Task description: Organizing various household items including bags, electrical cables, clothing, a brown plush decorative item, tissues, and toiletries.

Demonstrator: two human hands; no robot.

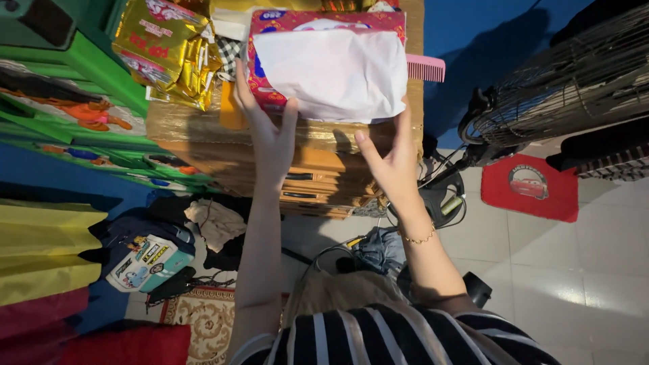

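The left hand [267, 138] and the right hand [391, 159] reach up to a white tissue [334, 71] that sticks out of a red tissue box [297, 27] on the far counter [203, 128]. The tissue lies just past the fingertips — wide from left to right. Both grips are spread apart, holding nothing; the left hand touches the box's left side, the right hand is just below the tissue's right corner. A pink comb [426, 67] pokes out on the right.

Looks like a lived-in room at home, w/ cluttered wooden drawers [318, 186] holding a tissue box [324, 61], gold snack packs [169, 54] & pink comb [426, 67], standing fan [568, 81], clothes pile [216, 226], patterned rug [203, 318], red mat [531, 186] on tiled floor [574, 270].
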